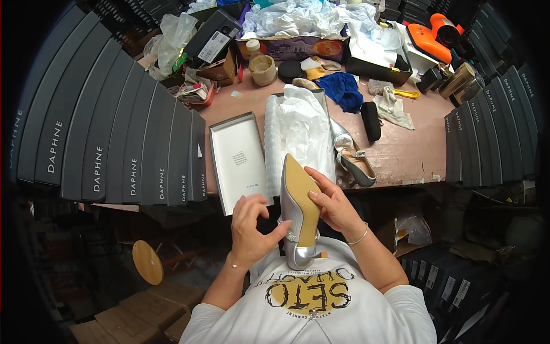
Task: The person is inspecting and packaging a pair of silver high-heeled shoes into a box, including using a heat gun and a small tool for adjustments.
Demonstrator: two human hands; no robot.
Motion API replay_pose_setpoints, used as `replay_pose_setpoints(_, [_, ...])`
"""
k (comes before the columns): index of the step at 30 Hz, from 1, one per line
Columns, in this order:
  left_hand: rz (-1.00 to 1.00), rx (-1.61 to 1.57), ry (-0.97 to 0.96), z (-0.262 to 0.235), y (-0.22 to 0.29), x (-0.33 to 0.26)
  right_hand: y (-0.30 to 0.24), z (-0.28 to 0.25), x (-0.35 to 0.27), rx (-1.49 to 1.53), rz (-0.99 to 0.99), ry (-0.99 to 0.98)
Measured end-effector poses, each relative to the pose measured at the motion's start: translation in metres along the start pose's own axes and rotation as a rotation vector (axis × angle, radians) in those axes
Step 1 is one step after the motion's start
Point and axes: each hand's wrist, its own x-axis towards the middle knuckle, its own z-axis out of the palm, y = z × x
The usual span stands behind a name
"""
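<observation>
Head view: the right hand [339, 207] grips a pointed silver shoe [301, 213], tan sole [299, 180] showing; the left hand [250, 229] is loosely spread.

White capitals [98, 169] on grey boxes [106, 120]; black lettering [309, 296] on white shirt [366, 314]; probably barcode [212, 48] on white label [216, 42].
</observation>
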Motion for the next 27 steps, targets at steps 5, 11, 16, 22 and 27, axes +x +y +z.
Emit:
replay_pose_setpoints(5, [0.202,-0.180,-0.129,0.003,0.012,0.018,0.002,0.007,0.001,-0.021,0.011,-0.040])
replay_pose_setpoints(11, [0.187,-0.329,-0.216,0.009,0.006,0.022,0.004,0.013,0.000,-0.019,-0.030,-0.062])
replay_pose_setpoints(16, [0.217,-0.309,-0.194,0.008,0.005,0.021,0.004,0.014,-0.001,-0.044,-0.031,-0.065])
replay_pose_setpoints(22, [0.271,-0.256,-0.127,0.010,0.003,0.018,0.004,0.015,-0.002,-0.105,-0.045,-0.062])
replay_pose_setpoints(27, [0.280,-0.265,-0.100,0.012,0.001,0.016,0.004,0.016,-0.002,-0.109,-0.041,-0.066])
